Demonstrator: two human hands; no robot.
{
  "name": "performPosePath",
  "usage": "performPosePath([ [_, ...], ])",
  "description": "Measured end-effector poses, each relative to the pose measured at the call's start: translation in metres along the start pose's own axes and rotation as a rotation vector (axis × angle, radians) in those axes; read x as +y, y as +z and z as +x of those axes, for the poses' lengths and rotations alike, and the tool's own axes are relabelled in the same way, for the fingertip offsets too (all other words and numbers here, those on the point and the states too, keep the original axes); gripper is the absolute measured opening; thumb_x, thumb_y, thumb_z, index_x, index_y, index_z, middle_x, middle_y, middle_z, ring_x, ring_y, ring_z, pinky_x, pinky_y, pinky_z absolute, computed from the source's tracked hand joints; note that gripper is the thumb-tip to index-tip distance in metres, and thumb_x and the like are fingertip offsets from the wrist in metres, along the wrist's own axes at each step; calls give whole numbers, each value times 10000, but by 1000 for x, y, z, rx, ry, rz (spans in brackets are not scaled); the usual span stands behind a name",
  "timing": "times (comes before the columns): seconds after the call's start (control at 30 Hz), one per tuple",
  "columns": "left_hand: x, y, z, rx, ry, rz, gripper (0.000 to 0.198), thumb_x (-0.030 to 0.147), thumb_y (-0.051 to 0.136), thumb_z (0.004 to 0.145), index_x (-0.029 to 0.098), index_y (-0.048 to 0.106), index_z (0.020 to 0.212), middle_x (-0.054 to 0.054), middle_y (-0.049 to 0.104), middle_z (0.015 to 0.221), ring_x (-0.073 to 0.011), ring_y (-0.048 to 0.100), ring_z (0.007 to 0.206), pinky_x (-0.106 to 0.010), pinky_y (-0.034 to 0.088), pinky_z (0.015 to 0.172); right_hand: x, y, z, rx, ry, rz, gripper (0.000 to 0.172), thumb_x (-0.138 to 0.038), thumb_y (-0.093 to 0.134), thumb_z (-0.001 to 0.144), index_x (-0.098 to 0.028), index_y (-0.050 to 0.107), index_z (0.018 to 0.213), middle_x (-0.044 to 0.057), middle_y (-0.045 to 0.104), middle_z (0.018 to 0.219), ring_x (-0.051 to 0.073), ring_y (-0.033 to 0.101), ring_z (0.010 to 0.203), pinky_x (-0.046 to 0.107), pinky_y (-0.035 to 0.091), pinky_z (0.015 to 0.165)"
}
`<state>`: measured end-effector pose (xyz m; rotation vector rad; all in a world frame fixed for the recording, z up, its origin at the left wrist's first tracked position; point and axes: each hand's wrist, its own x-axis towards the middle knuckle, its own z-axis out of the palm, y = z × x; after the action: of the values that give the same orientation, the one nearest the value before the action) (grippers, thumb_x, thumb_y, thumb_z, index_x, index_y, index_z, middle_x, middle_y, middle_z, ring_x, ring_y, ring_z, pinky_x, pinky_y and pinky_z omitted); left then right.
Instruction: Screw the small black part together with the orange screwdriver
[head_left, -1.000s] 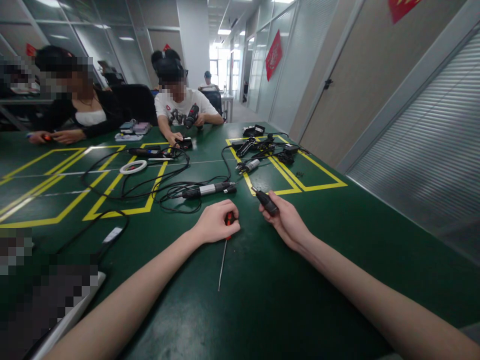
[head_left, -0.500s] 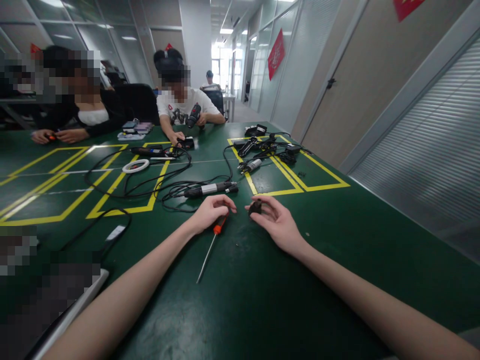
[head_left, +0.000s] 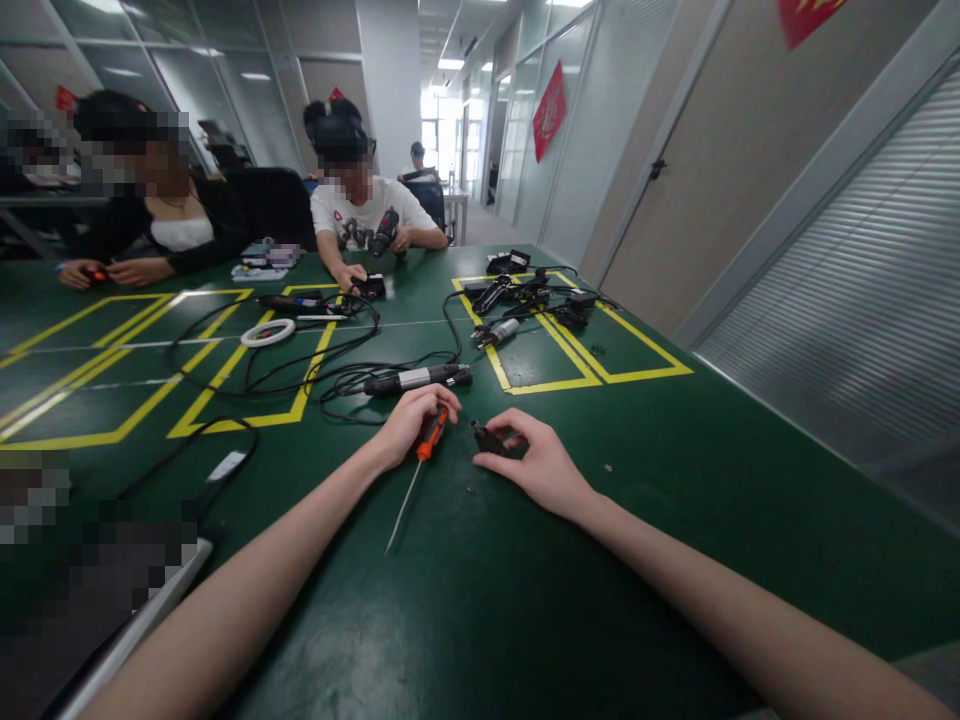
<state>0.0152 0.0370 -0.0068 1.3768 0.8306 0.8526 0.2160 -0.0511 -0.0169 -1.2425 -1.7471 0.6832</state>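
My left hand [head_left: 405, 428] has its fingers curled round the orange and black handle of a screwdriver [head_left: 427, 446]. The long thin shaft slants back toward me and to the left, over the green tabletop [head_left: 480, 600]. Across a small gap, my right hand [head_left: 549, 462] grips a small dark part [head_left: 489, 440] between thumb and fingers. One end of that part points left toward the screwdriver handle; its exact kind is too small to make out.
Beyond my hands lie a black and silver corded tool [head_left: 416, 379] and looped black cables. A white ring [head_left: 268, 333] rests farther left. More corded devices [head_left: 517, 295] lie inside yellow tape. Across the table, a person in white [head_left: 386, 205] holds a power drill [head_left: 385, 232].
The dark part has turned in my right hand and sits slightly lower and farther left, showing more of its length. More of the screwdriver's handle shows beneath my left hand.
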Motion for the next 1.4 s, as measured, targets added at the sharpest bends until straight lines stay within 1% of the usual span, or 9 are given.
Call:
performPosePath([
  [0.33, 8, 0, -3, 86, -4, -236, 239, 232, 649, 600, 151, 664, 825, -8, 682, 743, -91, 546, 501, -181, 374, 418, -3, 3, 0, -135, 64, 111, 253, -328, 772, 842, -206, 660, 1032, 37, 714, 977, 210, 676, 903, 385, 565, 880],
  [0.5, 26, -2, -5, 127, 45, -256, 223, 234, 708, 665, 151, 685, 870, -23, 722, 857, -79, 565, 560, -193, 459, 492, -7, -3, -2, 18, -43, 169, 569, -359, 761, 845, -267, 557, 1368, 106, 632, 1360, 268, 602, 1264, 456, 491, 1072],
  [0.6, 42, 7, -9, 94, 168, -139, 263, 251, 754, 715, 147, 712, 953, -49, 749, 938, -108, 620, 669, -203, 490, 546, -19, -15, -3, 164, -119, 148, 304, -358, 690, 902, -242, 660, 1181, 87, 690, 1110, 233, 662, 983, 374, 556, 847],
  [0.67, 53, 17, -15, 78, 272, -52, 283, 291, 781, 757, 142, 721, 990, -55, 757, 946, -110, 621, 691, -203, 491, 564, -30, -22, -6, 19, -127, 166, 166, -359, 674, 927, -219, 713, 1006, 36, 688, 860, 178, 632, 742, 305, 531, 680],
  [0.77, 69, 33, -27, 39, 385, 48, 280, 293, 777, 807, 134, 728, 1032, -74, 765, 1004, -104, 617, 697, -210, 497, 604, -44, -25, -10, -195, -100, 189, 209, -389, 700, 922, -196, 746, 856, -19, 617, 623, 124, 531, 542, 251, 445, 534],
  [0.87, 77, 41, -35, 42, 463, 91, 317, 285, 760, 838, 142, 725, 1119, -95, 760, 1118, -133, 651, 781, -233, 522, 678, -50, -22, -13, -166, -14, 236, 304, -460, 722, 904, -190, 722, 764, -23, 592, 581, 107, 488, 490, 240, 398, 478],
  [1.0, 61, 32, -30, -89, 429, -33, 479, 374, 605, 924, 179, 630, 1361, -133, 678, 1366, -210, 707, 966, -306, 549, 789, -48, -23, -9, -64, 43, 312, 400, -575, 717, 886, -194, 695, 769, -19, 597, 564, 104, 495, 439, 235, 408, 430],
  [1.2, 10, 13, -20, -299, 124, 297, 494, 187, 714, 678, 156, 735, 1171, -104, 761, 1197, -265, 678, 1118, -376, 496, 998, -40, -30, -3, 118, -83, 173, 429, -581, 600, 973, -212, 642, 760, 46, 698, 739, 168, 662, 601, 291, 569, 575],
  [1.4, 3, 17, -27, -285, 121, 404, 398, 342, 835, 743, 159, 775, 1091, -72, 786, 1048, -224, 689, 984, -342, 511, 948, -29, -26, -4, 132, -210, -27, 327, -443, 524, 1040, -230, 644, 823, 40, 698, 731, 192, 677, 649, 304, 563, 644],
])
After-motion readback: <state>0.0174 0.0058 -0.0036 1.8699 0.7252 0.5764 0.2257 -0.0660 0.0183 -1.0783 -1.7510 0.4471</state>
